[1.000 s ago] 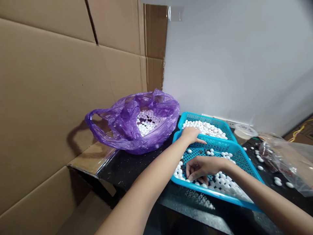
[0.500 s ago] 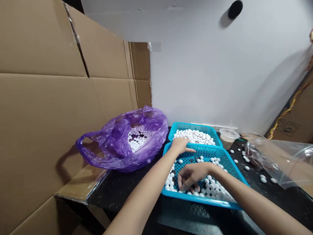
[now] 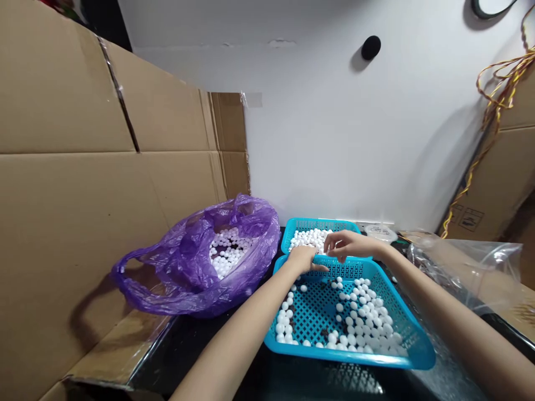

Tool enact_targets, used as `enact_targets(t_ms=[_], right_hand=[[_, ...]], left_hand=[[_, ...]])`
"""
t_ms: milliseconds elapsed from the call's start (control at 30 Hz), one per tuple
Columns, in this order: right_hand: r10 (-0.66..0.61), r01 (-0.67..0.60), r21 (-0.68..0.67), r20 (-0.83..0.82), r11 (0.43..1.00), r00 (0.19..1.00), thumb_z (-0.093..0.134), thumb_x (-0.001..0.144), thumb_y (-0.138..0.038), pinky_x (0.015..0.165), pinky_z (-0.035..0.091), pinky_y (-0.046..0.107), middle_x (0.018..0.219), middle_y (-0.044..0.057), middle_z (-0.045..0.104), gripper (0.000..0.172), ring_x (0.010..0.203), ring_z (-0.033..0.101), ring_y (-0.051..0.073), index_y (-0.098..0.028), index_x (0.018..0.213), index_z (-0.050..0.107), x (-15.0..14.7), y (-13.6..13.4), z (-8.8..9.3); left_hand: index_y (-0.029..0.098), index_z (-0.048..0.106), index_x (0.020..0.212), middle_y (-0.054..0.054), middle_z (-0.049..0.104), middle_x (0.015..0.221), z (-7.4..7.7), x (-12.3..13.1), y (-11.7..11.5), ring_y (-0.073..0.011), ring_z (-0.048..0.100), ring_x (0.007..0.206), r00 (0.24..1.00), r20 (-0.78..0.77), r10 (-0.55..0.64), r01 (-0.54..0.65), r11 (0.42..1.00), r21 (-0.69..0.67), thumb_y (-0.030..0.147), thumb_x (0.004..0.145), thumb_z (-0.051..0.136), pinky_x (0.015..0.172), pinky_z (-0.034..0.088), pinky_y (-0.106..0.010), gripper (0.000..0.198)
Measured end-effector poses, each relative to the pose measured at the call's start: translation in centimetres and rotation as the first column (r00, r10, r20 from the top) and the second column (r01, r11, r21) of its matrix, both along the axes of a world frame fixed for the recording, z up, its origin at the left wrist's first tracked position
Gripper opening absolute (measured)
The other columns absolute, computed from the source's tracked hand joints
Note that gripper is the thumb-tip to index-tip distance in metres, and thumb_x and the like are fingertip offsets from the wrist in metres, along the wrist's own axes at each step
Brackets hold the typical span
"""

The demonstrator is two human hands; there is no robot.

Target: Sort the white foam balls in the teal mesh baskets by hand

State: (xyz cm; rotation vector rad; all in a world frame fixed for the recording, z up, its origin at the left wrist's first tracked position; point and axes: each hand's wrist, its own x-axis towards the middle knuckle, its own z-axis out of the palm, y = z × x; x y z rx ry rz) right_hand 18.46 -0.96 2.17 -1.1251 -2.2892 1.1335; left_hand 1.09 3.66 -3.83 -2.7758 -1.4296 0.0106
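Note:
My left hand (image 3: 304, 260) rests at the rim between two blue baskets, its thumb stretched out over the near one; its fingertips are mostly hidden. Above the far basket (image 3: 346, 224), which is full of white balls (image 3: 308, 238), my right hand (image 3: 345, 244) hangs with curled fingers; what they hold, if anything, is too small to tell. The near basket (image 3: 355, 361) has white balls (image 3: 371, 323) gathered on its right and along its left side, with small dark bits among them.
A purple plastic bag (image 3: 188, 262) with white balls inside lies to the left, beside a cardboard wall (image 3: 75, 223). On the right are a clear plastic bag (image 3: 480, 267), a round lidded tub (image 3: 381, 233) and a yellow-red twisted cord (image 3: 470, 178).
My right hand has moved out of the near basket, up and away to the far one. My left hand has stayed at the rim. The camera view has shifted.

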Motion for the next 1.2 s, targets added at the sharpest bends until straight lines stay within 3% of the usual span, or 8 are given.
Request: enact_targets(t_ms=[100, 267, 500, 667, 767, 867, 1033, 1200], right_hand=[[-0.284, 0.257, 0.215, 0.104, 0.942, 0.953, 0.053, 0.071, -0.02, 0.05, 0.042, 0.022, 0.065, 0.002, 0.056, 0.014, 0.054, 0.055, 0.011, -0.014, 0.083, 0.055, 2.1, 1.6, -1.6], [-0.467, 0.415, 0.349, 0.076, 0.84, 0.881, 0.049, 0.072, -0.019, 0.056, 0.041, 0.024, 0.07, 0.004, 0.059, 0.015, 0.059, 0.055, 0.013, -0.014, 0.084, 0.056, 3.4, 2.4, -5.4], [-0.524, 0.466, 0.414, 0.031, 0.782, 0.851, 0.046, 0.078, -0.028, 0.059, 0.039, 0.025, 0.08, 0.004, 0.059, 0.018, 0.064, 0.053, 0.013, -0.017, 0.089, 0.055, 2.7, 1.2, -7.2], [-0.574, 0.542, 0.541, -0.128, 0.643, 0.809, 0.041, 0.081, -0.031, 0.062, 0.039, 0.026, 0.084, 0.005, 0.054, 0.017, 0.069, 0.051, 0.014, -0.017, 0.082, 0.051, 0.4, -0.4, -6.6], [-0.54, 0.527, 0.609, -0.186, 0.592, 0.821, 0.039, 0.082, -0.027, 0.064, 0.038, 0.026, 0.084, 0.006, 0.053, 0.016, 0.074, 0.05, 0.015, -0.017, 0.08, 0.051, -1.5, -1.8, -6.1], [-0.507, 0.483, 0.615, -0.152, 0.624, 0.848, 0.039, 0.081, -0.023, 0.062, 0.036, 0.025, 0.08, 0.005, 0.054, 0.013, 0.07, 0.049, 0.015, -0.017, 0.079, 0.051, -3.0, -3.0, -6.1], [-0.419, 0.354, 0.533, 0.001, 0.768, 0.908, 0.046, 0.073, -0.018, 0.055, 0.033, 0.021, 0.071, 0.002, 0.056, 0.006, 0.062, 0.049, 0.012, -0.016, 0.076, 0.051, -3.6, -4.0, -6.9], [-0.297, 0.227, 0.506, 0.061, 0.832, 0.953, 0.047, 0.071, -0.013, 0.058, 0.035, 0.021, 0.073, 0.003, 0.058, 0.011, 0.065, 0.05, 0.012, -0.015, 0.078, 0.054, -3.6, -4.5, -7.1]], left_hand=[[0.02, 0.056, 0.09, -0.009, 0.062, 0.096, 0.3, -0.3, -0.2, -0.026, 0.057, 0.091, 0.999, -0.003, -0.033, 0.033, 0.999, -0.014, 0.067, 0.062, 0.049, 0.071, 0.044, -0.031, 0.056], [0.019, 0.056, 0.09, -0.01, 0.062, 0.097, 0.5, -0.5, -0.8, -0.0264, 0.056, 0.091, 1.0, -0.012, -0.021, 0.021, 1.0, -0.004, 0.072, 0.062, 0.043, 0.071, 0.043, -0.031, 0.061], [0.02, 0.057, 0.089, -0.009, 0.063, 0.093, 0.4, -0.9, -1.9, -0.025, 0.057, 0.09, 1.0, 0.024, 0.011, -0.012, 0.999, 0.039, 0.072, 0.062, 0.044, 0.071, 0.04, -0.029, 0.06], [0.02, 0.059, 0.087, -0.009, 0.064, 0.09, 0.1, -1.1, -2.1, -0.0248, 0.057, 0.089, 0.999, 0.04, 0.009, -0.012, 0.996, 0.083, 0.068, 0.062, 0.049, 0.071, 0.04, -0.028, 0.055], [0.019, 0.06, 0.086, -0.009, 0.064, 0.09, 0.1, -1.1, -2.2, -0.0256, 0.058, 0.088, 1.0, 0.025, 0.0, -0.002, 0.996, 0.086, 0.066, 0.063, 0.05, 0.069, 0.041, -0.029, 0.053], [0.021, 0.059, 0.089, -0.009, 0.063, 0.094, 0.3, -1.0, -2.4, -0.0253, 0.058, 0.09, 1.0, 0.006, 0.003, -0.004, 0.998, 0.068, 0.063, 0.063, 0.052, 0.071, 0.041, -0.029, 0.05], [0.021, 0.058, 0.091, -0.009, 0.063, 0.095, 0.5, -0.8, -2.8, -0.0243, 0.057, 0.092, 1.0, 0.001, 0.024, -0.024, 0.998, 0.055, 0.053, 0.068, 0.053, 0.073, 0.042, -0.029, 0.039], [0.019, 0.06, 0.087, -0.01, 0.063, 0.094, 0.4, -0.7, -2.9, -0.0244, 0.057, 0.091, 0.999, -0.002, 0.039, -0.039, 0.996, 0.082, 0.049, 0.068, 0.054, 0.073, 0.042, -0.029, 0.036]])
